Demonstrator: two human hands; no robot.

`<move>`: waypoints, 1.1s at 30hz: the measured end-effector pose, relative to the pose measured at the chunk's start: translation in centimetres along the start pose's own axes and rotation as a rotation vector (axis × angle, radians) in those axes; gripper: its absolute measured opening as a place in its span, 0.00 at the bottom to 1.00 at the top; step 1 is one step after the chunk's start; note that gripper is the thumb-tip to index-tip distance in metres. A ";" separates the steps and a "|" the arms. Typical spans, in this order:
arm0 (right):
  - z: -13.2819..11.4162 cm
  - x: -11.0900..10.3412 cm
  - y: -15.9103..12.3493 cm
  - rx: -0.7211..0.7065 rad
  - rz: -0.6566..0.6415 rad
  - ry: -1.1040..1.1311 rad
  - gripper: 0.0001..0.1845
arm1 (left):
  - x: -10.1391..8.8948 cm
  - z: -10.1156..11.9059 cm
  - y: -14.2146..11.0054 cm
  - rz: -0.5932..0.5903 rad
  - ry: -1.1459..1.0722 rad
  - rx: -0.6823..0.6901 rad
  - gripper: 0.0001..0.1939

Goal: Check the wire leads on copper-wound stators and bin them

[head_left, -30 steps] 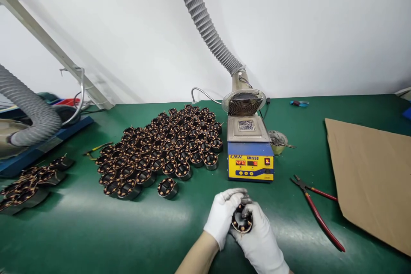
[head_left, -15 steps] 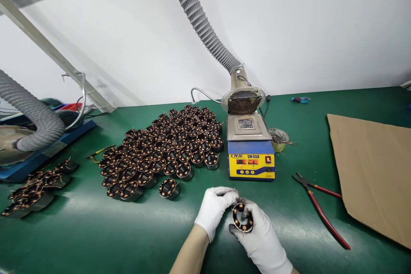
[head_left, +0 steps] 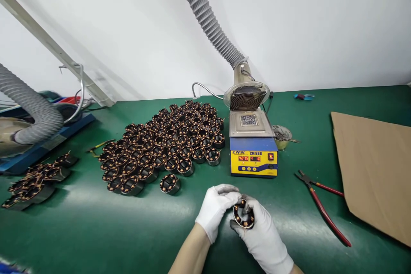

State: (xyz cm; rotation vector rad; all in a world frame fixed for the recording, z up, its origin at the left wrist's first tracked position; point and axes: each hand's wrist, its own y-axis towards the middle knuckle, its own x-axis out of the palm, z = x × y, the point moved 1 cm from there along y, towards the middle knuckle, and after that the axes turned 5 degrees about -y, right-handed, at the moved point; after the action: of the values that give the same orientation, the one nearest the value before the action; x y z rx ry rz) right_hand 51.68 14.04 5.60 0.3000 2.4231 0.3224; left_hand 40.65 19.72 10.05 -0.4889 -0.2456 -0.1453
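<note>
My right hand (head_left: 261, 231), in a white glove with darkened fingertips, is closed around a motor stator (head_left: 244, 224), a ring with copper windings and a dark core. The stator's open ring faces up toward me, with a finger and thumb at its rim. My left hand (head_left: 215, 207), also in a white glove, is pinched at the stator's upper left edge. What lies between its fingertips is hidden. A single stator (head_left: 169, 184) stands on the green table to the left of my hands, in front of a large group of similar stators (head_left: 167, 139).
Behind my hands stands a blue-and-yellow solder pot (head_left: 253, 158) under an extraction hood (head_left: 246, 94). A small tin (head_left: 282, 137) sits beside it. Red-handled cutters (head_left: 324, 205) and a cardboard sheet (head_left: 375, 171) lie right. More stators (head_left: 40, 180) and a blue tray (head_left: 48, 150) are left.
The view has shifted slightly. My left fingers now sit closer together over the stator's top edge, and the wire end seen there before no longer shows. The solder pot's display digits differ.
</note>
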 end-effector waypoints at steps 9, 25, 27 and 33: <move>0.0 -0.3 -0.1 0.024 -0.019 0.024 0.19 | -1.0 1.0 -0.2 0.025 -0.019 0.066 0.20; 0.1 -0.4 0.0 0.028 -0.044 0.026 0.17 | -1.5 1.1 -0.5 -0.098 0.127 0.119 0.21; 0.1 -0.4 0.0 0.033 -0.037 0.028 0.17 | -1.3 1.0 -0.4 -0.099 0.161 0.138 0.24; -0.1 -0.4 0.1 0.004 -0.015 0.068 0.15 | 0.0 -0.4 -0.1 -0.011 0.239 0.134 0.14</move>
State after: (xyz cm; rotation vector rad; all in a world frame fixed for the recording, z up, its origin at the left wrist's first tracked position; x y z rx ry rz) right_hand 51.97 13.99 5.91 0.2772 2.4922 0.3263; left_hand 40.70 19.47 9.79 -0.3333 -0.0232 -0.1948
